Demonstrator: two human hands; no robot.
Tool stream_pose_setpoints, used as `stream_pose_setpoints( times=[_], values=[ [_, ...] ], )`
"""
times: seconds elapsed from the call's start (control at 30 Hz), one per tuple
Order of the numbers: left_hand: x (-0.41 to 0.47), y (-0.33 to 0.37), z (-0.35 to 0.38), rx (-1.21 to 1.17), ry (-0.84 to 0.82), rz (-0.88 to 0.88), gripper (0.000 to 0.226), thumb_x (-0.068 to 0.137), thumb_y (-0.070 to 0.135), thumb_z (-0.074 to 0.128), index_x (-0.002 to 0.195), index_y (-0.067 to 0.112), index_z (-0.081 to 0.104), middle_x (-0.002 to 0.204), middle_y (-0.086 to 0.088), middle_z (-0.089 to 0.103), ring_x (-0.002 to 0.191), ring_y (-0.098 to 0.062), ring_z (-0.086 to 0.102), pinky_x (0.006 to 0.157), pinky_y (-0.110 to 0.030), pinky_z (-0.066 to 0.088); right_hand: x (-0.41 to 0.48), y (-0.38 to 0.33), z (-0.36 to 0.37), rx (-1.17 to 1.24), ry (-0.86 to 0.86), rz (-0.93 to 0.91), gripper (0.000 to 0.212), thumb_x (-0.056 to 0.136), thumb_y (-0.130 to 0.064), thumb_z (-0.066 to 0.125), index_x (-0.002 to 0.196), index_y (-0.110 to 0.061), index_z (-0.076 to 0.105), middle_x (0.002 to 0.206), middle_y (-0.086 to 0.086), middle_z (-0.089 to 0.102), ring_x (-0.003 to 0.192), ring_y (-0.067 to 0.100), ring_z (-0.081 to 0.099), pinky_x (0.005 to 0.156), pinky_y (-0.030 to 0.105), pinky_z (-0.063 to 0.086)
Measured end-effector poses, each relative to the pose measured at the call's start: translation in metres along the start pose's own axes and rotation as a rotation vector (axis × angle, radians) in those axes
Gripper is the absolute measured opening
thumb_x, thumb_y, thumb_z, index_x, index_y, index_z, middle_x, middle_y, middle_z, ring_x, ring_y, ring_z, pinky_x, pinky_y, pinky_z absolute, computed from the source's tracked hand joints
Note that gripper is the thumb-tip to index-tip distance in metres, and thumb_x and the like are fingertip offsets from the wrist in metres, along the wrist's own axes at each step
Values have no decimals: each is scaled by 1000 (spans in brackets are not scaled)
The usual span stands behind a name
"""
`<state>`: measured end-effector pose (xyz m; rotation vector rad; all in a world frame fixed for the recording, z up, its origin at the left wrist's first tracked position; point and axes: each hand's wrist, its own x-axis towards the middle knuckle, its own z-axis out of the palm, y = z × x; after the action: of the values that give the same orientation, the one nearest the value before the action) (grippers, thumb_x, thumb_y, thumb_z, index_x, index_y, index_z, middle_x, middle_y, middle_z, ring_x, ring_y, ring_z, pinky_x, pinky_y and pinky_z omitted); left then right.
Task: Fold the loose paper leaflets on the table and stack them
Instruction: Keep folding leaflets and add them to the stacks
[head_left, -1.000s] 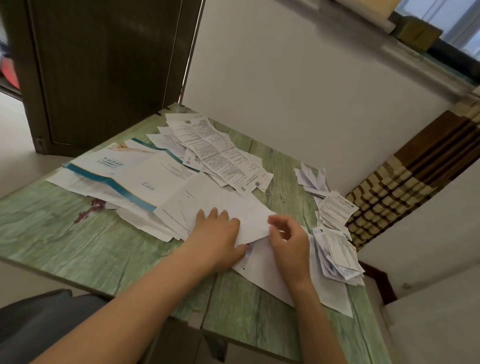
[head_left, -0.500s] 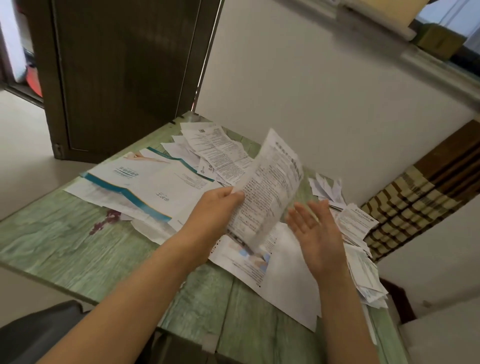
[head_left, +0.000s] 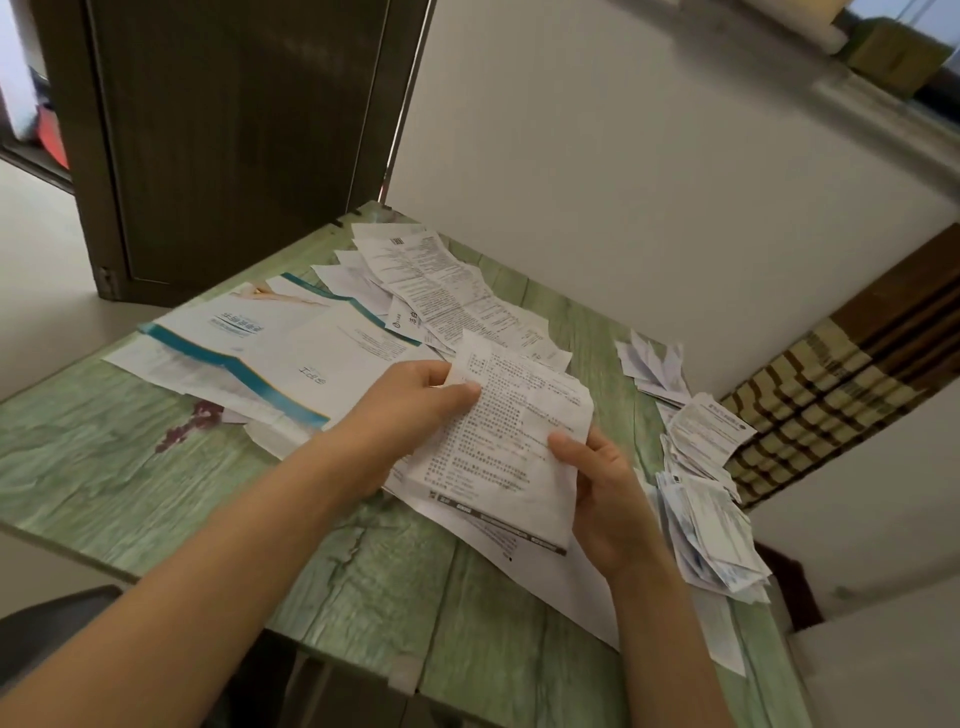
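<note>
Both hands hold one printed leaflet (head_left: 506, 441) just above the green table (head_left: 130, 467). My left hand (head_left: 415, 410) pinches its upper left edge, thumb on top. My right hand (head_left: 608, 499) grips its right edge, thumb on the printed face. Several unfolded leaflets (head_left: 291, 348) lie spread over the table's far left, some with teal bands. A heap of folded leaflets (head_left: 706, 514) sits along the right edge. A large white sheet (head_left: 550, 577) lies under the held leaflet.
A dark wooden door (head_left: 234, 130) stands behind the table's far left corner, and a white wall runs behind the table. A brown-and-cream slatted screen (head_left: 841, 374) is at the right. A dark red stain (head_left: 189, 423) marks the tabletop.
A second ago both hands pressed a sheet flat on the table. My left hand then lifted the printed leaflet upright, and now it is lowered with my right hand gripping its right edge.
</note>
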<state>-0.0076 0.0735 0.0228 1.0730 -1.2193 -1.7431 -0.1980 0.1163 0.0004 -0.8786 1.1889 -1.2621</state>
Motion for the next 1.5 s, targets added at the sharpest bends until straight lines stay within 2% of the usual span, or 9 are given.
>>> stream_pose_setpoints(
  times=[0.3, 0.5, 0.7, 0.87, 1.0, 1.1, 1.23, 1.37, 1.5],
  values=[
    [-1, -5, -4, 127, 52, 34, 20, 97, 25, 50, 85, 23, 65, 77, 8, 70, 58, -3, 66, 53, -17, 54, 0, 5, -1, 7, -5, 59, 42, 78, -13, 57, 119, -6, 61, 118, 16, 65, 109, 35, 62, 91, 48, 52],
    [0, -6, -6, 174, 92, 54, 18, 97, 22, 50, 86, 27, 62, 82, 6, 68, 69, -10, 66, 62, -25, 54, 0, 5, 1, 37, -1, 90, 45, 79, -13, 56, 122, -4, 58, 120, 18, 64, 111, 36, 61, 92, 50, 51],
    [1, -6, -7, 144, 69, 41, 19, 97, 15, 49, 87, 24, 62, 82, 4, 70, 63, -8, 67, 57, -21, 56, -2, 2, 5, 106, 16, 83, 40, 76, -8, 55, 116, -7, 61, 114, 16, 67, 96, 32, 68, 65, 36, 59],
    [4, -4, -7, 101, 133, 21, 31, 95, 4, 40, 79, 19, 63, 75, -2, 66, 57, -12, 64, 49, -20, 53, -1, 4, 3, 51, 85, 26, 26, 88, 1, 47, 101, -11, 67, 103, 10, 72, 92, 26, 68, 77, 39, 58],
    [2, -3, -6, 0, 149, -76, 28, 99, 26, 38, 86, 18, 63, 82, -8, 66, 64, -20, 61, 49, -20, 49, -4, 3, 3, -63, 87, -24, 43, 90, 4, 47, 64, -17, 74, 84, 4, 70, 73, 18, 65, 55, 23, 54],
    [4, -6, -6, 45, 150, -107, 38, 96, 48, 43, 80, 19, 60, 77, -3, 66, 64, -16, 62, 59, -21, 48, -3, 3, 3, -121, 86, -26, 46, 91, 3, 48, 59, -18, 73, 83, 2, 68, 70, 15, 64, 48, 20, 49],
    [7, -12, -9, 166, 161, -21, 18, 92, 23, 59, 83, 8, 63, 75, -3, 62, 55, -13, 55, 53, -20, 41, -2, 4, 0, -32, 81, -7, 46, 92, 5, 35, 74, -11, 74, 81, 4, 69, 71, 15, 64, 55, 23, 51],
    [6, -10, -14, 231, 102, -35, 13, 89, 23, 63, 89, 10, 66, 81, -6, 63, 63, -17, 56, 61, -23, 43, 2, 1, -9, 164, 37, 0, 29, 89, -25, 46, 93, -9, 70, 82, 11, 70, 74, 24, 63, 67, 33, 52],
    [1, -13, -4, 380, -40, -32, 26, 88, 24, 64, 87, -2, 68, 76, -8, 60, 64, -17, 55, 65, -25, 43, 3, 5, -9, -45, -137, 117, 68, 47, -54, 86, 101, -16, 70, 88, 10, 70, 76, 24, 64, 72, 37, 50]
  ],
)
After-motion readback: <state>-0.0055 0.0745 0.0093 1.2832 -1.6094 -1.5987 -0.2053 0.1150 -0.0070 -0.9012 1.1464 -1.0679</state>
